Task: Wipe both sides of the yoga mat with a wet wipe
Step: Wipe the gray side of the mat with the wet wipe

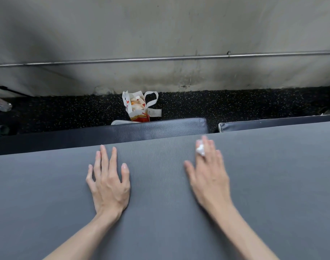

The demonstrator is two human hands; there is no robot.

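A grey yoga mat (160, 194) lies flat and fills the lower half of the head view. My left hand (108, 182) rests on it palm down with fingers spread and straight, near the mat's far edge. My right hand (209, 177) also lies palm down on the mat, to the right, blurred by motion. A small white wet wipe (200, 149) is bunched up and pokes out between the fingers of my right hand, close to the far edge. The rest of the wipe is hidden by the fingers.
Two dark padded mats (134, 131) (273, 123) lie beyond the yoga mat's far edge. A white and red bag (139, 107) stands on the black speckled floor (235, 106) against a grey wall with a metal rail (160, 58).
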